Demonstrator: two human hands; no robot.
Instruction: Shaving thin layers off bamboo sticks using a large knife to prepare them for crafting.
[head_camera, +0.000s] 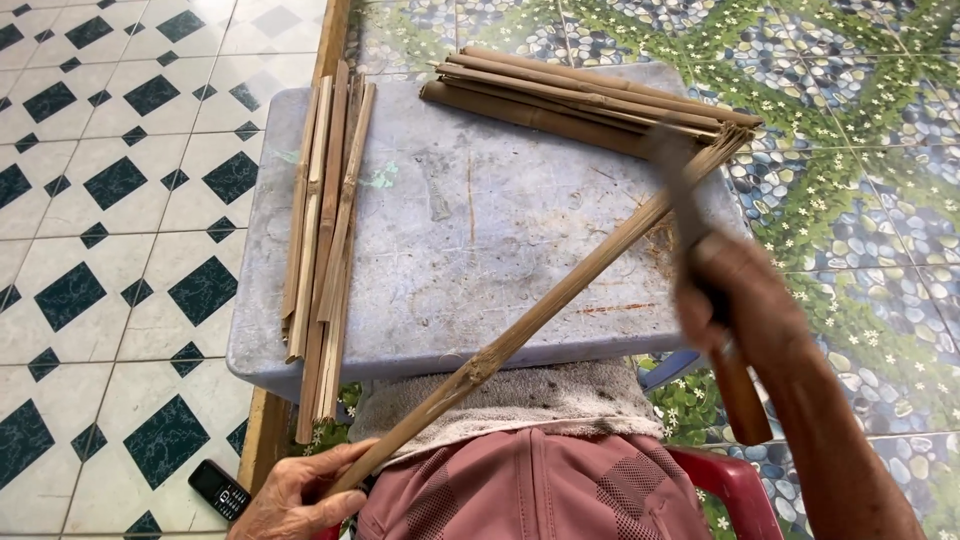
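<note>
1. Two bare hands are at work over a grey, scuffed surface (450, 230), seen from a camera on the person's head.
2. Left hand (300, 497), at about 7 o'clock in the view, has its fingers (335, 505) clenched around the near end of a long bamboo strip (540, 315).
3. That strip runs on a slant from 7 o'clock up toward 1 o'clock, lying across the surface and passing over a grey towel (520, 400) spread on the person's lap.
4. Right hand (745, 310), at about 4 o'clock, is blurred; its fingers are closed on the wooden handle of a knife (700, 260), whose dark blade points up toward the far end of the strip.
5. Whether the blade touches the strip cannot be told through the blur.
6. At 12 to 1 o'clock a stack of brown bamboo pieces (590, 95) lies across the far edge of the surface, just beside the strip's far end.
7. At 9 o'clock a bundle of thin split strips (325, 230) lies lengthwise along the left edge, its near ends overhanging.
8. On the tiled floor at 7 o'clock, just beside the left hand, lies a small black phone (220, 488).
9. A red chair edge (735, 480) shows at 5 o'clock, below the right forearm.
</note>
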